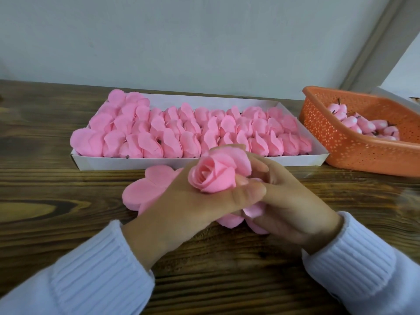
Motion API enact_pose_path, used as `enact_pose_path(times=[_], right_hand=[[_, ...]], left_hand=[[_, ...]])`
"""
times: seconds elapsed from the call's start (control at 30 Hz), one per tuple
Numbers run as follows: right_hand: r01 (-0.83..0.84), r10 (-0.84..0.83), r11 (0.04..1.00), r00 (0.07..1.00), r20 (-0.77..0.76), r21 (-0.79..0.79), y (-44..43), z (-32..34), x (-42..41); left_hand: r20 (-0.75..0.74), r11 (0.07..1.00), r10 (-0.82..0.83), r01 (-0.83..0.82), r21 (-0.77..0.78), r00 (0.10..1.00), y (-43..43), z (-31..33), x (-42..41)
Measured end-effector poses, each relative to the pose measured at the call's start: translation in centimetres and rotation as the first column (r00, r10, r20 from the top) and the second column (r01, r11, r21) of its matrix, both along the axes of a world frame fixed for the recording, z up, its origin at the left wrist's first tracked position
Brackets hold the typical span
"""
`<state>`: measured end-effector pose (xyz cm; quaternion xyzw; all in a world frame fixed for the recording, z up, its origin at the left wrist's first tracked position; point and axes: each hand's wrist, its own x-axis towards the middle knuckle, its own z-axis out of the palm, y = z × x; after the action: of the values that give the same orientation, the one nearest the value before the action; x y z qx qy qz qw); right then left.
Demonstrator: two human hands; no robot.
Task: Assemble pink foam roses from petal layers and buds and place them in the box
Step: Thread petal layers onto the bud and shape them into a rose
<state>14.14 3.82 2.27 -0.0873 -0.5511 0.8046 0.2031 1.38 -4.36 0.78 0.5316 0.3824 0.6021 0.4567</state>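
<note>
— Dark wooden table (56,189) is stretching across the view under a pale wall. What are the hands doing?

— Both are working at the centre. The left hand (193,201) is gripping a pink foam rose (218,176), with its thumb pressing against the base and the bloom opening toward the viewer. The right hand (288,201) is curling under and behind it, pinching loose outer petals (252,212) beneath.

— And around them?

— A stack of flat petal layers (141,192) is lying just left of the left hand, partly under it. Straight beyond both hands, the white box (227,163) is lying with its long side across the view, packed with finished roses (181,133); whether a free slot is remaining is hard to make out. Far right, an orange basket (341,151) is holding buds (363,126). The rose's base is pointing down toward the right hand, so the left hand seems better placed for carrying it forward.
</note>
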Motion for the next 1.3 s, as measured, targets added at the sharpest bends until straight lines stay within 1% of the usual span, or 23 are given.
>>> enact_pose_path(times=[0.1,0.2,0.23,0.27,0.3,0.37,0.43,0.5,0.57,0.67,0.73,0.77,0.9,0.97,1.03,1.1,1.17,1.23,1.3], right_hand=[[-0.036,0.037,0.999,0.999,0.02,-0.016,0.2,-0.1,0.2],[-0.005,0.005,1.0,0.999,0.033,0.006,0.5,-0.1,0.3],[0.028,-0.03,0.999,0.998,0.052,0.036,0.5,0.0,0.3],[0.088,-0.098,0.99,0.992,0.083,0.11,0.6,0.0,0.3],[0.162,-0.191,0.961,0.975,0.111,0.224,0.7,0.0,0.4],[0.282,-0.359,0.848,0.928,0.096,0.448,0.8,-0.1,0.4],[0.369,-0.456,0.729,0.89,0.007,0.576,0.9,-0.3,0.5],[0.433,-0.513,0.598,0.853,-0.092,0.674,0.8,-0.5,0.6],[0.478,-0.539,0.48,0.822,-0.183,0.735,0.6,-0.5,0.6],[0.537,-0.529,0.386,0.795,-0.297,0.75,0.2,-0.3,0.7],[0.553,-0.527,0.334,0.781,-0.335,0.763,0.1,-0.2,0.7],[0.556,-0.533,0.323,0.776,-0.338,0.766,0.1,-0.2,0.7],[0.554,-0.565,0.333,0.765,-0.309,0.763,0.3,-0.4,0.8],[0.547,-0.549,0.336,0.775,-0.313,0.766,0.3,-0.4,0.8],[0.534,-0.518,0.333,0.792,-0.323,0.777,0.1,-0.4,0.8],[0.53,-0.498,0.323,0.8,-0.336,0.784,-0.1,-0.4,0.7],[0.547,-0.502,0.322,0.79,-0.35,0.773,-0.3,-0.3,0.7],[0.573,-0.515,0.326,0.774,-0.367,0.752,-0.3,-0.3,0.7],[0.596,-0.517,0.357,0.768,-0.379,0.72,-0.4,-0.2,0.7]], left_hand=[[-0.04,1.0,0.021,-0.021,-0.002,0.999,-0.1,0.2,0.1],[-0.095,0.992,0.114,-0.109,0.059,0.989,-0.1,0.4,0.4],[-0.093,0.988,0.145,-0.14,0.067,0.985,-0.2,0.5,0.5],[-0.081,0.983,0.173,-0.167,0.08,0.981,-0.2,0.6,0.6],[-0.07,0.974,0.213,-0.207,0.09,0.975,-0.2,0.6,0.6],[-0.048,0.947,0.318,-0.315,0.059,0.947,0.0,0.5,0.5],[-0.061,0.924,0.382,-0.381,0.022,0.922,0.2,0.2,0.2],[-0.071,0.915,0.403,-0.402,0.02,0.913,0.4,-0.3,-0.2],[-0.09,0.921,0.39,-0.389,0.03,0.916,0.5,-0.3,-0.2],[-0.11,0.939,0.344,-0.338,0.065,0.933,0.4,-0.1,0.2],[-0.085,0.936,0.351,-0.346,0.067,0.933,0.4,-0.1,0.3],[-0.06,0.932,0.361,-0.359,0.046,0.931,0.5,-0.2,0.3],[0.085,0.901,0.426,-0.415,-0.123,0.901,0.5,0.0,0.4],[0.103,0.894,0.44,-0.424,-0.146,0.892,0.5,0.0,0.3],[0.079,0.894,0.438,-0.424,-0.145,0.896,0.5,0.2,0.4],[-0.007,0.902,0.421,-0.419,-0.1,0.907,0.6,0.3,0.5],[-0.089,0.922,0.385,-0.387,-0.008,0.919,0.2,0.5,0.7],[-0.117,0.943,0.329,-0.319,0.092,0.937,-0.2,0.8,1.2],[-0.127,0.953,0.285,-0.268,0.14,0.95,-0.2,0.6,1.4]])
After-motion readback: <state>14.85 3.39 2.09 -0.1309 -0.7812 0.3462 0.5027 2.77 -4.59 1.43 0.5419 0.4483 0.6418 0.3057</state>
